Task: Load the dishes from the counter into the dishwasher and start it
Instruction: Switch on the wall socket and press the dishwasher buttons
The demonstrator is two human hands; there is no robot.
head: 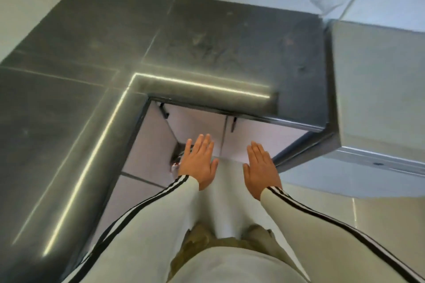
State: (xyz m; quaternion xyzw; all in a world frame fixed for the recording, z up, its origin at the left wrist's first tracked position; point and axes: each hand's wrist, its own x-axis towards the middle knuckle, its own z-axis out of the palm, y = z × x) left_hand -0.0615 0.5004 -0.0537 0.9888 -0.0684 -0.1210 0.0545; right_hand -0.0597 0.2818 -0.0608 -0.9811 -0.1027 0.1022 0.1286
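Counter (207, 37) L-shaped; L hand (199, 164), R hand (261, 167) point fwd.

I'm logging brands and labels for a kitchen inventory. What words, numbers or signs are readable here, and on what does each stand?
None: no text can be read in this view.
Dark countertop: only seams and glare, no lettering.
Grey appliance at right: one small dark mark on its lower edge, too small and blurred to read.
Sleeves: black stripes only, no wording.

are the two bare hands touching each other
Apart. The head view shows a clear gap between the open left hand and the open right hand.
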